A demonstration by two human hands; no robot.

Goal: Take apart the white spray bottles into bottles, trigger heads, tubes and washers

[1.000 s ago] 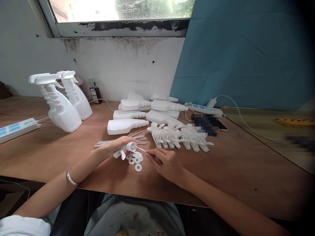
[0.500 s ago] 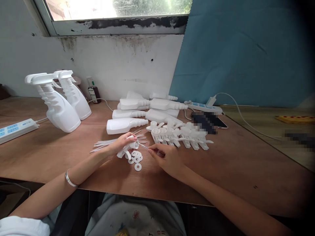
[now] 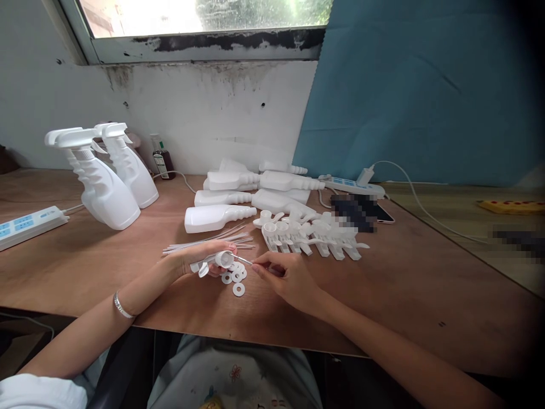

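My left hand (image 3: 207, 253) is closed around a white trigger sprayer head (image 3: 223, 259), its round collar turned towards me and its trigger pointing down. My right hand (image 3: 287, 276) pinches a thin metal pick-like tool (image 3: 242, 259), whose exact kind I cannot make out. The tool's tip reaches the rim of the collar; whether it goes inside is unclear. Just below the sprayer head lies a small heap of flat white ring washers (image 3: 238, 276). Behind my left hand are several thin whitish tubes (image 3: 213, 241) on the table.
Several white sprayer heads (image 3: 310, 236) lie right of centre. White bottles (image 3: 219, 218) rest on their sides behind. Assembled spray bottles (image 3: 108, 193) stand at left, near a power strip (image 3: 34, 226). A phone (image 3: 383, 213) and another power strip (image 3: 349, 184) are at the back right.
My left hand has moved slightly left and turned the sprayer head, so its collar opening now faces me. My right hand and the tool have shifted a little left and down.
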